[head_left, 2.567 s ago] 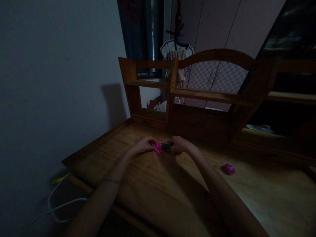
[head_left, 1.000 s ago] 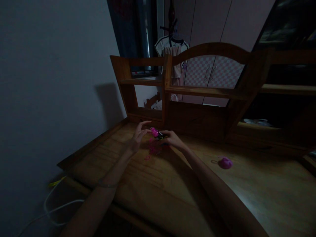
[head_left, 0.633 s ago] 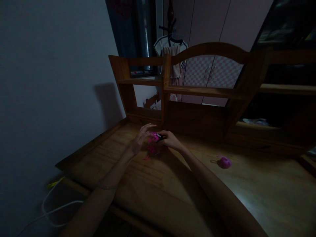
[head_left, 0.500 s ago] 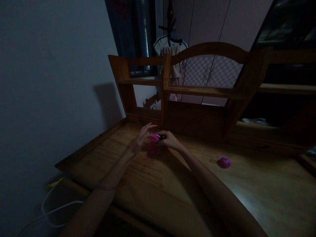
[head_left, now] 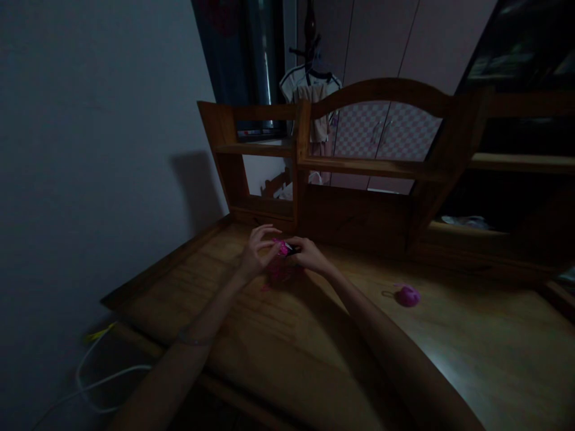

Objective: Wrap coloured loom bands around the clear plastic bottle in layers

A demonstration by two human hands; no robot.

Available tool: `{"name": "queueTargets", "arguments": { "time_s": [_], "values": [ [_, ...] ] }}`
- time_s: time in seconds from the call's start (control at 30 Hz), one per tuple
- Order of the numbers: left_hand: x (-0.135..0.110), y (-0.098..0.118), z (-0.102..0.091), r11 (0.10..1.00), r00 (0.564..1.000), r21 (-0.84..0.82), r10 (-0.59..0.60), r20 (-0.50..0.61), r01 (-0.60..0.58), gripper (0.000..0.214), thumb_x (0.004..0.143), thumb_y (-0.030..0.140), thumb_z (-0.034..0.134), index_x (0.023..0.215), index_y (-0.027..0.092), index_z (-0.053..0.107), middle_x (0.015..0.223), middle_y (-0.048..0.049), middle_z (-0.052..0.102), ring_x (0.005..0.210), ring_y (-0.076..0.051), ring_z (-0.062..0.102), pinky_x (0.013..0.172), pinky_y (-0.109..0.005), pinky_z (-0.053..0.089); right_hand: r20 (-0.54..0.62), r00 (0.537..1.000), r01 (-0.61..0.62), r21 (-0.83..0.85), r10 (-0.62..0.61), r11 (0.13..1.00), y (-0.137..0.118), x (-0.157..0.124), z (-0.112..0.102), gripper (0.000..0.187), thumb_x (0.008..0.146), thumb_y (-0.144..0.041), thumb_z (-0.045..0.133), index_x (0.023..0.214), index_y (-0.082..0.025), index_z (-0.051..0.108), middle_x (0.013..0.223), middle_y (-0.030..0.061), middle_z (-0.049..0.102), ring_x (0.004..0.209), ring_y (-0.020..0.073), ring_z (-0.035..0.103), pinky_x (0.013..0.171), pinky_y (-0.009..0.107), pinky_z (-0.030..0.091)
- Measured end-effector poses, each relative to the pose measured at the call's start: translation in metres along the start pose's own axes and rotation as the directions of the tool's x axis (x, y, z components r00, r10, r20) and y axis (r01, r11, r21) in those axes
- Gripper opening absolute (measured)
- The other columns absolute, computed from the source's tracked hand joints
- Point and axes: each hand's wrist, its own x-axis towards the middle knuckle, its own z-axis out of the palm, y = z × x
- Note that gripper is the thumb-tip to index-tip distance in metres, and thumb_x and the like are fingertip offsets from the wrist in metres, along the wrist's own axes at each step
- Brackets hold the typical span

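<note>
Both my hands meet over the far left part of a wooden desk point(head_left: 323, 347). My left hand point(head_left: 257, 251) has its fingers curled, with thumb and forefinger pinching a small bright pink piece point(head_left: 282, 247). My right hand point(head_left: 309, 254) is closed on a small dark tool point(head_left: 293, 249) that touches the same pink piece. Loose pink bits point(head_left: 279, 274) lie on the desk just below the hands. The room is dim, so fine detail is lost.
A pink ball of yarn point(head_left: 408, 296) with a loose strand lies on the desk to the right. A wooden shelf unit point(head_left: 372, 167) stands along the back edge. A grey wall is at left, white cables point(head_left: 96, 383) hang below the desk's left edge, and clothes hang on a hanger point(head_left: 314, 90) behind.
My left fingers, spread and raised a second ago, have curled in and closed on the pink piece. My right hand has stayed on the dark tool. The yarn ball has not moved.
</note>
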Motion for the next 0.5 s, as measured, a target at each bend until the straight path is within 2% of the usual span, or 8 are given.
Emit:
{"name": "queueTargets", "arguments": {
  "time_s": [0.1,0.23,0.5],
  "values": [
    [0.0,-0.002,0.0,1.0,0.999,0.021,0.009,-0.053,-0.008,0.02,0.089,0.032,0.061,0.074,0.022,0.072,0.112,-0.0064,0.068,0.12,-0.025,0.051,0.106,-0.05,0.041,-0.004,1.0,-0.018,0.008,0.018,1.0,-0.002,0.0,-0.001,0.038,0.065,-0.017,0.066,0.102,-0.018,0.075,0.087,-0.0005,0.066,0.077,0.0148,0.056,0.07,0.023,0.043],
    [0.0,-0.004,-0.003,0.999,0.994,0.039,0.003,-0.113,0.002,0.023,0.091,0.033,0.057,0.079,0.022,0.073,0.108,-0.0062,0.068,0.115,-0.024,0.053,0.104,-0.048,0.042,0.007,0.999,-0.032,0.039,0.032,0.999,-0.004,0.001,-0.001,0.042,0.064,-0.019,0.066,0.105,-0.018,0.074,0.09,-0.0015,0.066,0.079,0.0148,0.055,0.072,0.022,0.043],
    [-0.003,0.008,-0.014,0.989,0.97,-0.053,-0.149,-0.194,0.141,0.04,0.098,0.037,0.038,0.084,0.021,0.072,0.105,-0.0066,0.062,0.108,-0.023,0.055,0.1,-0.042,0.043,0.021,0.997,-0.075,0.074,0.073,0.994,-0.002,0.0,-0.002,0.032,0.064,-0.025,0.067,0.095,-0.018,0.075,0.083,-0.0035,0.064,0.076,0.0145,0.054,0.07,0.022,0.043]
  ]
}}
